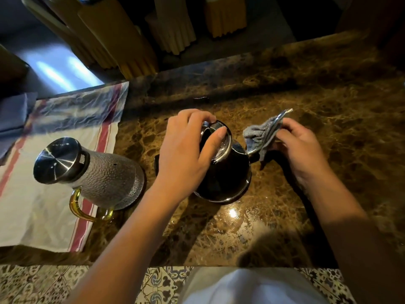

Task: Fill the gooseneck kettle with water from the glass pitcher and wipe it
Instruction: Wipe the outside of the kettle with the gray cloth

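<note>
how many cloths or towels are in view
3. A grey cloth wrapped around the kettle spout in the right hand; a red-striped towel under the glass pitcher; a folded blue-grey cloth at far left.

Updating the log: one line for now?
stage: wiping | left hand: steadies kettle lid | right hand: cloth on spout | pitcher: standing, capped
</note>
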The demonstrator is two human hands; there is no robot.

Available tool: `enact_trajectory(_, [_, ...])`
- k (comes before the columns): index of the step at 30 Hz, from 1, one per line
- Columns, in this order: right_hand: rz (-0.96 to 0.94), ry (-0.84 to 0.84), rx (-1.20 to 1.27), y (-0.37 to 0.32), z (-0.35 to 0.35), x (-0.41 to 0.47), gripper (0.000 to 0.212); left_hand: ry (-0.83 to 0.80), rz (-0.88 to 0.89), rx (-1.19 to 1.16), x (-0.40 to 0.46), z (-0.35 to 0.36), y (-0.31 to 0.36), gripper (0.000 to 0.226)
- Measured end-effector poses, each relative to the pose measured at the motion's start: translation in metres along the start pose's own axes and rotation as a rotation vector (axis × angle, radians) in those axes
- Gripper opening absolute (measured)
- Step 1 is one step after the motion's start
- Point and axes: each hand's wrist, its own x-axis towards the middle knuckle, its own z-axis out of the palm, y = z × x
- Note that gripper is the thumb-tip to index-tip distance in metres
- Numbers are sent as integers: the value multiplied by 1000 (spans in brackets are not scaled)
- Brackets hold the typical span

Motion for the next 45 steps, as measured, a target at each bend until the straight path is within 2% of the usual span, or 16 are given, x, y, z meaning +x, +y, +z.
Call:
enact_trajectory(2, [9, 4, 13, 5, -2, -2, 33, 19, 32, -2, 4, -1, -3, 36])
enact_trajectory(5, [12, -14, 52, 14, -4, -8, 38, -45, 102, -7, 12, -4, -10, 36])
enact_trajectory(12, [23, -105, 124, 24, -8, -26, 61, -106, 84, -54, 23, -11, -21, 39])
enact_trajectory(13, [14, -147, 120, 24, -7, -30, 59, -91, 82, -44, 24, -13, -23, 39])
enact_trajectory(16, [49, -311, 105, 24, -5, -42, 24, -29, 65, -25, 24, -16, -26, 31])
enact_trajectory(28, [-67, -486, -73, 51, 20, -57, 24, 118, -14, -3, 16, 7, -9, 20])
enact_trajectory(32, [-12, -478, -9, 60, 31, -67, 26, 74, 8, -34, 18, 2, -12, 20])
enact_trajectory(39, [-35, -498, -22, 63, 47, -78, 11, -41, -19, -148, 22, -11, -12, 25])
enact_trajectory(45, [-142, -313, -163, 53, 50, -84, 10, -18, -39, -175, 33, -9, -17, 20])
